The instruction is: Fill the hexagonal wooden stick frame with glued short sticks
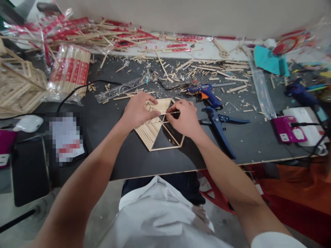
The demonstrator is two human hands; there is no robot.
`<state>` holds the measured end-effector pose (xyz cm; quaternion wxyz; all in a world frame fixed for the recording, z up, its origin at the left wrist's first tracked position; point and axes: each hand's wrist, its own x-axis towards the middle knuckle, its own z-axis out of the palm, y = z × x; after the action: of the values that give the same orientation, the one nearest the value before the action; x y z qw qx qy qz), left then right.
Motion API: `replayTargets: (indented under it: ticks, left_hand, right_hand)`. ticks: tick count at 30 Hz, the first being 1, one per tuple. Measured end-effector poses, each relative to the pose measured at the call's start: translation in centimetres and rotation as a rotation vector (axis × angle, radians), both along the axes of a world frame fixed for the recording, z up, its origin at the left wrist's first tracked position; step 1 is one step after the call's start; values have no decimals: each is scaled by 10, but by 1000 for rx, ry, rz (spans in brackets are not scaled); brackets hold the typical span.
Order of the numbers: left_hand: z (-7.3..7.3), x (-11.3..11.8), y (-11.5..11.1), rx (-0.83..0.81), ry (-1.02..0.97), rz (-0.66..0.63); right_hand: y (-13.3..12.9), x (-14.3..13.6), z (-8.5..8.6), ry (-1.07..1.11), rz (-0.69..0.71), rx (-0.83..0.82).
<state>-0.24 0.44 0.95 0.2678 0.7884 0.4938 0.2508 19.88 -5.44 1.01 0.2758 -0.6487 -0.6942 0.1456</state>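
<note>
On the dark table lies a hexagonal panel [149,135] of thin wooden sticks. Its left and upper sections are filled with sticks laid side by side, while the lower and right sections are bare frame. My left hand [138,111] rests on the filled left part, thumb and forefinger apart, the thumb tip near the panel's middle. My right hand [186,119] pinches a thin stick [176,112] between thumb and fingers above the panel's centre. That hand covers much of the panel's right side. Blue cutter pliers [218,129] lie just right of it.
A blue glue gun [210,96] and a clear ruler [121,90] lie behind the panel among cut stick scraps. Wrapped chopstick packs [69,70] stand at back left. Left are phones [29,172] and a stick-built frame [20,82]; right is a purple power adapter [288,129] with cables.
</note>
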Motion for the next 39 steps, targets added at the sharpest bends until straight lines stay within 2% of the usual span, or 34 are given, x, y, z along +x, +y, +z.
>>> replayTargets:
  ticks: [7, 18, 28, 39]
  left_hand:
    - [-1, 0, 0, 1, -8, 20]
    - [7, 0, -2, -49, 50, -6]
    - [3, 0, -2, 22, 49, -22]
    - [4, 1, -3, 14, 87, -15]
  right_hand:
    - [2, 0, 4, 44, -24, -57]
    - [2, 0, 5, 92, -30, -53]
    - [3, 1, 7, 113, -35, -81]
    - [4, 4, 4, 157, -26, -61]
